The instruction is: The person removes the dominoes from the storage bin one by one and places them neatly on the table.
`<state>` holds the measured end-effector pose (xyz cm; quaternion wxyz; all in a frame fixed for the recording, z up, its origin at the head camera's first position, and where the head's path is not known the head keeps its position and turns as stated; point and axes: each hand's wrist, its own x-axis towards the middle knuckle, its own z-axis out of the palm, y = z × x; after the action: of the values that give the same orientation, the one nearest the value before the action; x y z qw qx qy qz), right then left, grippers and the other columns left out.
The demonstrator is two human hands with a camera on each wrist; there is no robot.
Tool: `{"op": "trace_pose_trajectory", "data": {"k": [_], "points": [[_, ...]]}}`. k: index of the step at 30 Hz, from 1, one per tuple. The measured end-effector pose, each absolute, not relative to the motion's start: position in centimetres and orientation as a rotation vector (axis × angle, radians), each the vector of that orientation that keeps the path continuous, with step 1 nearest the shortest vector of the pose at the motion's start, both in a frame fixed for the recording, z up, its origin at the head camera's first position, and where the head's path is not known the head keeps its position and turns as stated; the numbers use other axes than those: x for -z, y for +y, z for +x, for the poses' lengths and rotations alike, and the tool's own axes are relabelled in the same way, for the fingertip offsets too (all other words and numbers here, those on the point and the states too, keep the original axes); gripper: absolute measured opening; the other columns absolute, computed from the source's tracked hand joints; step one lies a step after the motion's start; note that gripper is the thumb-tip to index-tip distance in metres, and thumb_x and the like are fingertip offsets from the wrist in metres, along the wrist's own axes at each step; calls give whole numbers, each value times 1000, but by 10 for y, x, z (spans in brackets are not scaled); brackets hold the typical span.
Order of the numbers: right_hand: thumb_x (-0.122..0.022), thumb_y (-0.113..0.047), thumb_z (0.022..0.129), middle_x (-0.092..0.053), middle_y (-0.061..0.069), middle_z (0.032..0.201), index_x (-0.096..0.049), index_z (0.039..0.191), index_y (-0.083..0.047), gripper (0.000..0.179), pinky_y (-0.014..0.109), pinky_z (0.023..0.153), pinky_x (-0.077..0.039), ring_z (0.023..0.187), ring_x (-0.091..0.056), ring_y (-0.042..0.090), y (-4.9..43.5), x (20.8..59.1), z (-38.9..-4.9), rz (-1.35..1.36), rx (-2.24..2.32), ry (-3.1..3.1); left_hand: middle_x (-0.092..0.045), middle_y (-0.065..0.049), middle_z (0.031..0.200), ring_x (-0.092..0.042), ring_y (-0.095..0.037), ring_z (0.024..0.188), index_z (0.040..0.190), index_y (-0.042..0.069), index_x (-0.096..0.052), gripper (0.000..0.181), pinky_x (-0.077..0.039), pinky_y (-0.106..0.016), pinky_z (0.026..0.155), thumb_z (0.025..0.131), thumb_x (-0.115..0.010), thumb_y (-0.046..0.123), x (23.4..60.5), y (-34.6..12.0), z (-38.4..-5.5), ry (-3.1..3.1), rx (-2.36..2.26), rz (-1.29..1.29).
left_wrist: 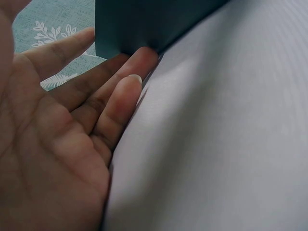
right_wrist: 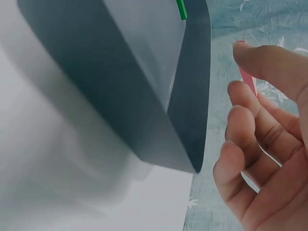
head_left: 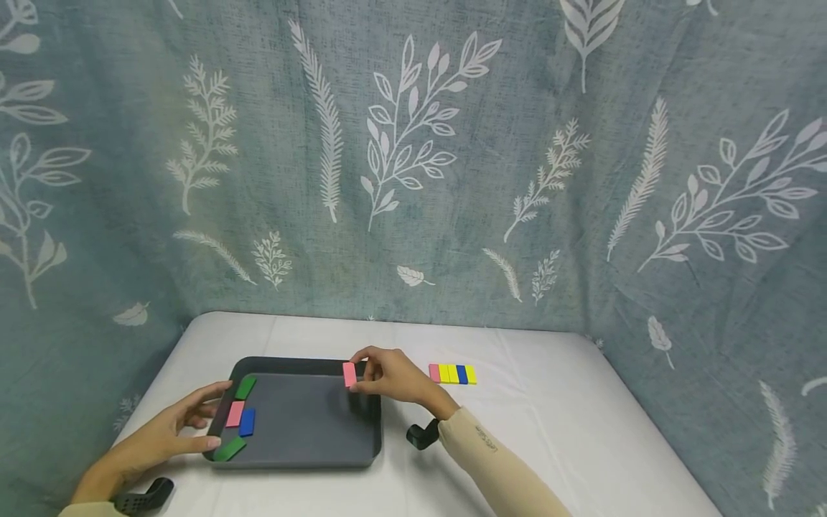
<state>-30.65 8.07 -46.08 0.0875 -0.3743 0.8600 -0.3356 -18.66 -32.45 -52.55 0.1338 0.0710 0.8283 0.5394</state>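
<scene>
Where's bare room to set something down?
Bare: middle of the tray, between its four blocks and the right hand with its pink block; the table right of the block row. Crowded: the tray's left end, by the left hand.

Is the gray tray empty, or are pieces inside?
The tray is not empty: two green pieces, a pink piece and a blue piece lie inside.

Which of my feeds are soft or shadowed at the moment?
Head view: evenly lit, block colours readable, with a dark patch of shadow in the tray under the right hand; left wrist: dimmer, a broad soft-edged shadow across the white cloth; right wrist: blurry grey shadow on the cloth beside the tray, no strong glare.
</scene>
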Motion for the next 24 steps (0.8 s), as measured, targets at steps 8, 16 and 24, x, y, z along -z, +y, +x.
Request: {"op": "trace_pose_trajectory", "data": {"k": [8,16,24], "points": [[-84,-31,88,-66,-9,78,-65,126,-17,44,25,65,-49,67,-58,9,101,465,-305,-1071,995,2596,-44,-22,150,-49,-31,123,163,12,-23,90,-43,-50,92,93,-78,25,528,-326,-187,2425,-1559,233],[-84,-32,88,-66,-9,77,-65,126,-18,44,26,64,-49,65,-58,9,123,468,-304,-1028,1005,2623,-44,-21,150,-49,-30,122,163,13,-23,90,-44,-48,91,93,-77,24,529,-326,-188,2393,-1585,224],[-83,-27,89,-66,-7,78,-66,126,-16,42,26,62,-48,62,-58,12,145,468,-301,-991,1065,2642,-44,-22,150,-49,-30,122,163,12,-23,90,-44,-50,91,93,-77,25,526,-325,-187,2421,-1559,233]]}}
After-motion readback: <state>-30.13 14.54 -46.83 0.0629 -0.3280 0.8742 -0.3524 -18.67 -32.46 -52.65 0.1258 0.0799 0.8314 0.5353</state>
